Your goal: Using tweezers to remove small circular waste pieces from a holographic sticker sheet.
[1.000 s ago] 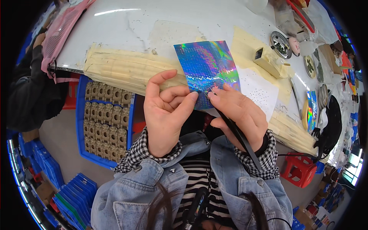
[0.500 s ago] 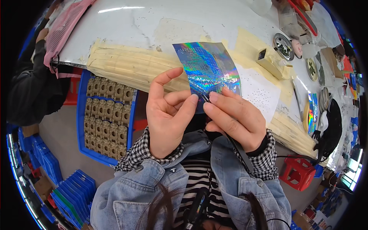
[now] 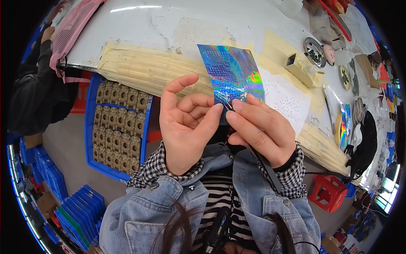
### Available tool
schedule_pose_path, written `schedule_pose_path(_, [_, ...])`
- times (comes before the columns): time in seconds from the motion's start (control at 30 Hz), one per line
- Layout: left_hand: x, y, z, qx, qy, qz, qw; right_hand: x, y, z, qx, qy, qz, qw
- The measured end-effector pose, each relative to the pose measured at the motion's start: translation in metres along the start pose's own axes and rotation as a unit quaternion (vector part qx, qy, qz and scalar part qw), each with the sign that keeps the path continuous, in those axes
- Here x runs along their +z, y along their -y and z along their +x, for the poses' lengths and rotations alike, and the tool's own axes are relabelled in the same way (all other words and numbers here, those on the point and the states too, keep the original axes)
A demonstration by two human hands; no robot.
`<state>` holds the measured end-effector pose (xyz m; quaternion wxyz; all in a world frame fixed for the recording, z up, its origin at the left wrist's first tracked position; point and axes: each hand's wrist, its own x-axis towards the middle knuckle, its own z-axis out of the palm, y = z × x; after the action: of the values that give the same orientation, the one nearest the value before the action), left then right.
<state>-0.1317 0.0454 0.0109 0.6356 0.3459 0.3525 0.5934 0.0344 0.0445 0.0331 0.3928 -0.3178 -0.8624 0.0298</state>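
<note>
A shiny holographic sheet with rows of small marks stands up in front of me, above the table edge. Its lower edge is pinched between the thumb and index finger of my left hand, while another finger of that hand sticks out, curled. My right hand grips dark tweezers, whose tail runs back under the palm. The tweezer tips meet the sheet's lower part right beside my left thumb. Whether something tiny sits between the tips is too small to tell.
White paper with small dark specks lies behind my right hand. A cream block-shaped box and a round dish of dark bits stand farther right. At left, a blue crate holds rows of tan parts. A red stool is lower right.
The sheet has tilted and shifted slightly to the right, and its reflections have changed. Both hands keep nearly the same place and grip, with the tweezer tips still at the sheet.
</note>
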Motion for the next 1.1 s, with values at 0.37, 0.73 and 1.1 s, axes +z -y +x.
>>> schedule_pose_path(0.37, [-0.0029,0.0022,-0.0024,0.005,0.011,-0.032,0.999,-0.0016,0.003,0.0008,-0.008,0.007,0.001,1.0])
schedule_pose_path(0.73, [-0.002,0.0022,-0.0027,0.001,-0.005,-0.041,0.999,0.0007,0.0024,-0.0003,-0.007,0.01,0.002,1.0])
schedule_pose_path(1.1, [-0.0015,0.0018,-0.0025,-0.01,-0.01,-0.038,0.999,-0.0008,0.0032,-0.0011,0.007,0.011,0.017,1.0])
